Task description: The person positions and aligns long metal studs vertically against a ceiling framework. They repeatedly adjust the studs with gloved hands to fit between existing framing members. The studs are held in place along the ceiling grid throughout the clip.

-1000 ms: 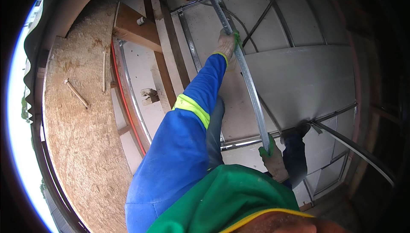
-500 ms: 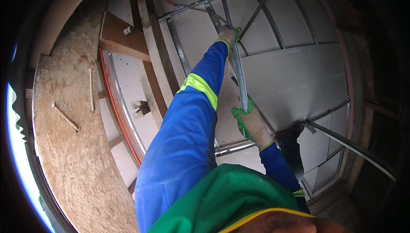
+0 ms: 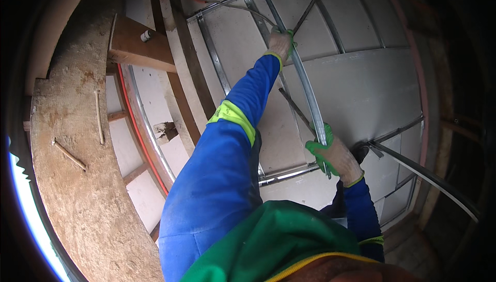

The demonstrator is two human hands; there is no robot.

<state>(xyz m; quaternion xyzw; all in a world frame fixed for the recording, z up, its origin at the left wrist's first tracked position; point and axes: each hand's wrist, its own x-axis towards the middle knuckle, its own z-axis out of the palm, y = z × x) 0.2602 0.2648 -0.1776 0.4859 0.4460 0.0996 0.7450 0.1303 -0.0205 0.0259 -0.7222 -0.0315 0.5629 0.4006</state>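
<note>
Right of the metal channel [image 3: 307, 83], the right hand [image 3: 336, 157] has room above the grey panel [image 3: 361, 85] — leftward, a dark bar [image 3: 296, 111] and the blue left sleeve [image 3: 212, 163] obstruct.

Long, narrow grey metal strip [image 3: 307, 85], shiny, held diag. w/ L hand [image 3: 280, 43] farther up, R hand [image 3: 338, 157] nr lower end.

Two long nails [image 3: 99, 119] lie on a rough board [image 3: 88, 209], left of a red hose [image 3: 136, 123]

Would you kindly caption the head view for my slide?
Gloved left hand and gloved right hand grip a long grey metal strip.
</note>
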